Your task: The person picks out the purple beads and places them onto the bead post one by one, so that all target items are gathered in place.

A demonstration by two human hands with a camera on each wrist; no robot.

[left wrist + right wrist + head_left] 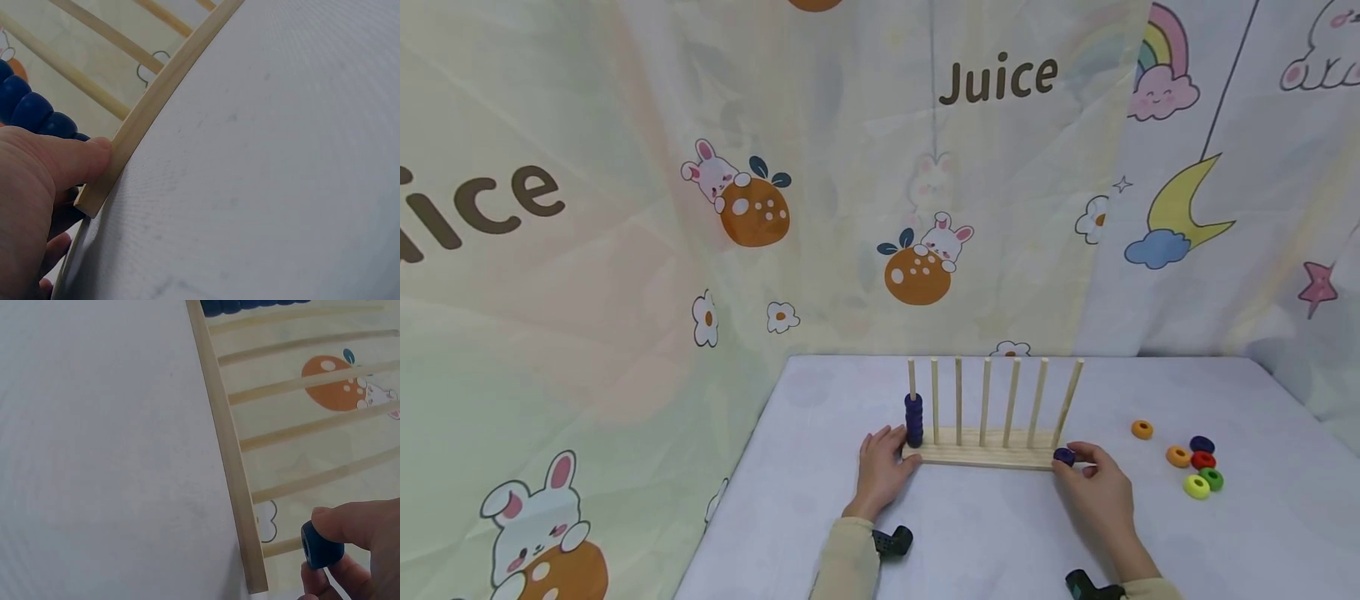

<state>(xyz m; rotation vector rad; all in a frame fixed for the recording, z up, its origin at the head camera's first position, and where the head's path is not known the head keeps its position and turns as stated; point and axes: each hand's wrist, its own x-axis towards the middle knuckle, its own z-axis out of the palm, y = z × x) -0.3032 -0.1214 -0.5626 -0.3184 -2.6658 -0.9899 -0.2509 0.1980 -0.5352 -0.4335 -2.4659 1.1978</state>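
Observation:
A wooden base [985, 456] with several upright pegs stands on the table. My left hand [883, 471] grips its left end, the thumb [87, 159] lying on the front edge in the left wrist view. Close by, a stack of dark blue beads [913, 421] fills the lower part of the leftmost peg. At the opposite end, my right hand [1097, 492] pinches a single dark blue bead [322, 545] between thumb and fingers, beside the rightmost peg [1068, 404]. Whether that peg passes through the bead I cannot tell.
Loose beads lie on the table to the right: an orange one [1142, 429] farther back, then another orange [1178, 456], a dark blue [1202, 445], a red [1203, 460], a green [1212, 478] and a yellow [1197, 487]. A printed curtain [850, 275] hangs behind the table.

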